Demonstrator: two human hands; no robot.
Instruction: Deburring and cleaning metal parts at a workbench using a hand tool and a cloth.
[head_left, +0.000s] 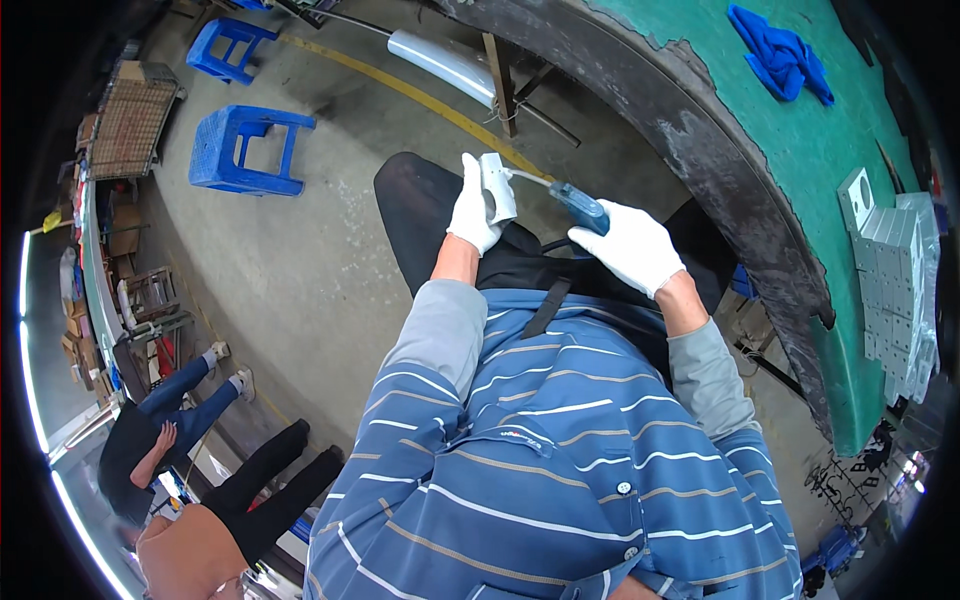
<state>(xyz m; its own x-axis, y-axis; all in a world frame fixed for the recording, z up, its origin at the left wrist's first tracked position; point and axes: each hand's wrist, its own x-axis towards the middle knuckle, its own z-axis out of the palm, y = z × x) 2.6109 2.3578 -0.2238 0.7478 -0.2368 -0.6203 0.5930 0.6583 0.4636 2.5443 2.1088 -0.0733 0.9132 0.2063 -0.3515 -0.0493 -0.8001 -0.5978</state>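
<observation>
My left hand (472,217), in a white glove, is closed around a pale silver metal block (495,178) with a rounded cut-out at its lower end. It holds the block above my lap. My right hand (635,248), also gloved in white, grips a dark blue-teal handheld power tool (578,206). A thin light-coloured shaft (530,177) runs from the tool to the block's upper right side and appears to touch it. The exact contact is too small to make out. My fingers hide part of the block and the tool's rear.
To the right curves a green-topped table (700,30) with a worn dark edge. Similar metal blocks (890,270) stand stacked there, near a blue cloth (782,55). Blue stools (245,150) stand ahead left. A wrapped roll (440,65) lies beyond. Two people (190,540) are at lower left.
</observation>
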